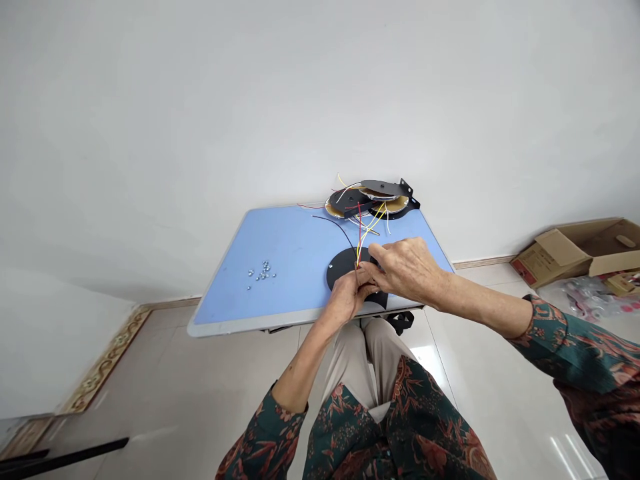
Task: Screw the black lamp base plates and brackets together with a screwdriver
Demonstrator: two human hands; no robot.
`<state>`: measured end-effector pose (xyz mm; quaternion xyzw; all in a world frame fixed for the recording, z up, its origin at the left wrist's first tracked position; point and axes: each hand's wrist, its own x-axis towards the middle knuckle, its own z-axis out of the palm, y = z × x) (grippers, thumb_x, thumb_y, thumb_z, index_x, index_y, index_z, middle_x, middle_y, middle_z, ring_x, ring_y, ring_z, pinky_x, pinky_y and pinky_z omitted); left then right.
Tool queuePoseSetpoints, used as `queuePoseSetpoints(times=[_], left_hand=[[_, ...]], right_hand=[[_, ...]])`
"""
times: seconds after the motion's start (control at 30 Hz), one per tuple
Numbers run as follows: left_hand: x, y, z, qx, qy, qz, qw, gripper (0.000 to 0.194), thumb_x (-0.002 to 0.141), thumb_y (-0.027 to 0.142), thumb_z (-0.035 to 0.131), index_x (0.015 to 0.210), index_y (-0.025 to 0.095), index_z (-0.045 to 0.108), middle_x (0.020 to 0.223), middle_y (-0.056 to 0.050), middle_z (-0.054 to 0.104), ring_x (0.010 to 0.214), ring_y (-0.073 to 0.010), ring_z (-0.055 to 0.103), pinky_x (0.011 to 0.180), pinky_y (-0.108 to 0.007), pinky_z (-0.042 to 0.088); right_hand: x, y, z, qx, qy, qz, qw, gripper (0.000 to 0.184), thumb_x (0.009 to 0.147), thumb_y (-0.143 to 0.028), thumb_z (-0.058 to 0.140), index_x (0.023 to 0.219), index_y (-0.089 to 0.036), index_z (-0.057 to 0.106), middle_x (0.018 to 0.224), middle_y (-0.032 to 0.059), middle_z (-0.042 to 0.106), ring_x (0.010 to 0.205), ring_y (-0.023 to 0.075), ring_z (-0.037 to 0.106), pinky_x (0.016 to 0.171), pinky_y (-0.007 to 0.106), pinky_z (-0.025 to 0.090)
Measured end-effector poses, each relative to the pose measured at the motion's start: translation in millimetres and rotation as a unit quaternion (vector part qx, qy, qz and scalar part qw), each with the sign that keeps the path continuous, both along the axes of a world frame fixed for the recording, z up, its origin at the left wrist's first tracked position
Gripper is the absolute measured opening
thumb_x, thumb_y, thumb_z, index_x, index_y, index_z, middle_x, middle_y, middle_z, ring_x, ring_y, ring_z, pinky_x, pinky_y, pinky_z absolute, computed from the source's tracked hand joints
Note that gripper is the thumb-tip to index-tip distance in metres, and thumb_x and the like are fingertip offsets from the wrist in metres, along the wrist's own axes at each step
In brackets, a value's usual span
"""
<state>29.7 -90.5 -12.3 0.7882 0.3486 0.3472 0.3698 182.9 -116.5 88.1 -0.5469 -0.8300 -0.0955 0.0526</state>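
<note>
A round black plate [339, 268] lies at the front right of the blue table, partly covered by my hands. Over it, my left hand [347, 292] is closed, its fingertips pinching the lower ends of a bundle of wires. Red, yellow, white and dark wires [359, 232] rise from that pinch and spread toward the back. My right hand [407, 268] is closed too, its curled fingers meeting the left fingertips at the plate. Whatever sits between the right fingers is hidden.
Black discs [383, 189] with tan coils, brackets and loose wires are stacked at the table's back right, near the wall. Several small metal nuts or screws [263, 272] lie scattered on the blue tabletop [280, 233]. An open cardboard box [560, 250] and plastic bags [583, 297] are on the floor at right.
</note>
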Motion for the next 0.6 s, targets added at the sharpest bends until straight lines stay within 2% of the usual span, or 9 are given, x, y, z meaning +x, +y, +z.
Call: queuePoseSetpoints(times=[0.1, 0.23, 0.3, 0.43, 0.6], left_hand=[[2, 0, -1.9, -0.009, 0.007, 0.016, 1.000, 0.017, 0.087, 0.025, 0.063, 0.074, 0.016, 0.071, 0.078, -0.003, 0.070, 0.077, -0.0186, 0.062, 0.073, -0.030, 0.051], [4, 0, -2.4, -0.014, -0.015, 0.039, 0.999, 0.021, 0.085, 0.024, 0.063, 0.067, 0.015, 0.067, 0.073, -0.003, 0.067, 0.074, -0.0174, 0.061, 0.072, -0.029, 0.050], [4, 1, -1.9, -0.020, -0.009, 0.036, 0.999, 0.020, 0.083, 0.021, 0.064, 0.063, 0.016, 0.064, 0.072, -0.002, 0.066, 0.072, -0.0164, 0.060, 0.070, -0.028, 0.049], [2, 1, -3.8, -0.021, 0.013, 0.041, 0.999, 0.015, 0.082, 0.017, 0.060, 0.067, 0.016, 0.065, 0.069, 0.002, 0.062, 0.071, -0.0145, 0.057, 0.066, -0.025, 0.045], [3, 0, -8.0, -0.057, -0.019, 0.057, 0.997, 0.012, 0.081, 0.018, 0.061, 0.071, 0.015, 0.067, 0.068, 0.000, 0.063, 0.070, -0.0154, 0.058, 0.064, -0.025, 0.045]], right_hand=[[4, 1, 4.7, -0.010, 0.019, 0.003, 1.000, 0.042, 0.103, -0.043, 0.037, 0.096, -0.014, 0.066, 0.074, 0.0081, 0.066, 0.058, 0.0147, 0.044, 0.058, 0.031, 0.016], [10, 3, 10.6, -0.052, 0.063, 0.105, 0.991, 0.020, 0.096, -0.023, 0.046, 0.103, -0.014, 0.064, 0.087, 0.0074, 0.066, 0.062, 0.0125, 0.045, 0.058, 0.029, 0.022], [10, 3, 11.4, -0.061, 0.064, 0.125, 0.988, 0.017, 0.090, -0.015, 0.049, 0.099, -0.013, 0.063, 0.086, 0.0070, 0.065, 0.062, 0.0122, 0.044, 0.058, 0.029, 0.023], [0, -2, 10.5, -0.047, 0.013, 0.054, 0.997, 0.017, 0.083, -0.010, 0.049, 0.091, -0.012, 0.064, 0.077, 0.0081, 0.065, 0.058, 0.0138, 0.043, 0.056, 0.031, 0.018], [-7, -4, 13.4, -0.044, -0.018, 0.002, 0.999, 0.020, 0.091, -0.017, 0.044, 0.095, -0.012, 0.063, 0.071, 0.0099, 0.066, 0.057, 0.0166, 0.047, 0.057, 0.031, 0.018]])
